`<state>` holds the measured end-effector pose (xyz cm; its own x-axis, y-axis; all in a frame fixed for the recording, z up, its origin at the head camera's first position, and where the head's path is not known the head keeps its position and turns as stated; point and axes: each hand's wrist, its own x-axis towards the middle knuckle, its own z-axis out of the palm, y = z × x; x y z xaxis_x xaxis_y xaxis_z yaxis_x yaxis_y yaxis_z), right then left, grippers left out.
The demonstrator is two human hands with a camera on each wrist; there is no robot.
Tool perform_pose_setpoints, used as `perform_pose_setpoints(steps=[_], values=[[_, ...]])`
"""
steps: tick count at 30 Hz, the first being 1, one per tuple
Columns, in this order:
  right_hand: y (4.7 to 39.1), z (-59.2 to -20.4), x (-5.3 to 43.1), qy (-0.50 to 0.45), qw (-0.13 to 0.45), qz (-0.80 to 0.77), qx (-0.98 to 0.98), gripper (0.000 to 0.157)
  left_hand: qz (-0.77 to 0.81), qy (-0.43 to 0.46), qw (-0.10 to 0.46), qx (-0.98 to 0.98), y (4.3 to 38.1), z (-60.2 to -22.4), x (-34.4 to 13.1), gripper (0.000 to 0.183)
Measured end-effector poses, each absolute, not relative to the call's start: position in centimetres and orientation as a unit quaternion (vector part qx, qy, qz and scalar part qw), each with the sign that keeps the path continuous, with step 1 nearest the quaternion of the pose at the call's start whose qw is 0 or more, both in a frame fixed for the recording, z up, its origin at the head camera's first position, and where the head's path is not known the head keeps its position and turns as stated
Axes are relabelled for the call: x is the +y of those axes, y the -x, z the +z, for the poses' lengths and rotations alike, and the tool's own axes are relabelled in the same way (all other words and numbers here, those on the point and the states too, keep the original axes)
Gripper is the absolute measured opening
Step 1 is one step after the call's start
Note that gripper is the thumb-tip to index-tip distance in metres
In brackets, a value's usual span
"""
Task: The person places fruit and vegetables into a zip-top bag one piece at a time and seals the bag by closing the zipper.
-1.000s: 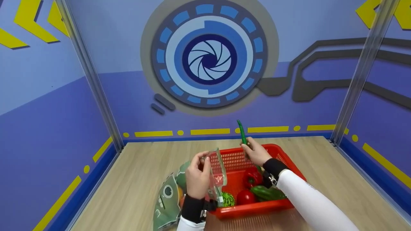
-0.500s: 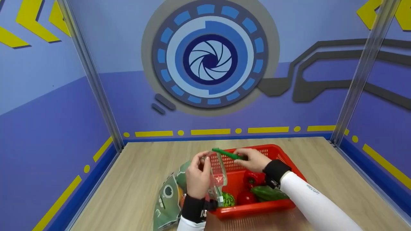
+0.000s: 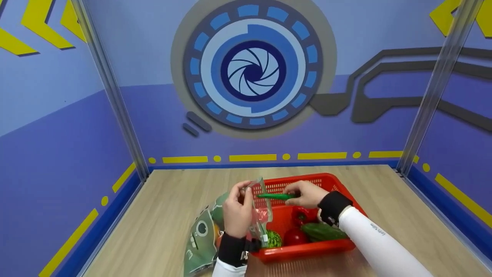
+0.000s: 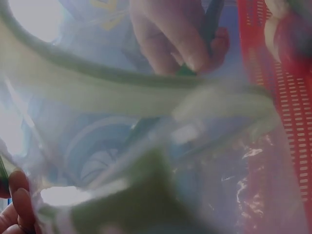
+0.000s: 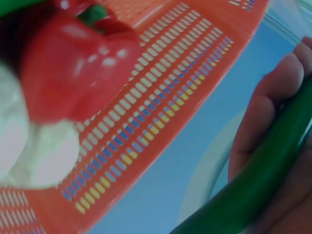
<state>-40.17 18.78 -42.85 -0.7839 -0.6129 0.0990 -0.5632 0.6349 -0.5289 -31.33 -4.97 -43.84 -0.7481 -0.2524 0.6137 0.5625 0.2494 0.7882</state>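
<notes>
Head view: from above, forward-down at hands point(image 3: 236, 215); wrist views: close, sharing basket point(image 3: 307, 252).

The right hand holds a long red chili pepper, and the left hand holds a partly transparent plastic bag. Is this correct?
The colour is wrong: the right hand holds a long green chili pepper, as the head view shows.
</notes>
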Motion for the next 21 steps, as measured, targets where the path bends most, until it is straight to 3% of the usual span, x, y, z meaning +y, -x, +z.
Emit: perform_pose_setpoints(steps=[4, 11, 16, 21], values=[[39.3, -42.6, 17.0, 0.344, 0.041, -0.235, 0.908, 0.021, -0.597, 0.108, 0.339, -0.719, 31.3, -43.9, -4.9, 0.015], [37.3, -41.9, 12.4, 0.398, -0.023, -0.141, 0.906, 0.029, -0.583, 0.111, 0.351, -0.724, 31.4, -44.0, -4.9, 0.015], [36.8, -42.1, 10.2, 0.393, -0.015, -0.137, 0.909, 0.046, -0.584, 0.108, 0.354, -0.723, 31.4, -44.0, -4.7, 0.015], [36.9, -42.6, 8.7, 0.437, -0.056, -0.144, 0.886, 0.038, -0.574, 0.114, 0.359, -0.727, 31.4, -44.1, -4.4, 0.016]])
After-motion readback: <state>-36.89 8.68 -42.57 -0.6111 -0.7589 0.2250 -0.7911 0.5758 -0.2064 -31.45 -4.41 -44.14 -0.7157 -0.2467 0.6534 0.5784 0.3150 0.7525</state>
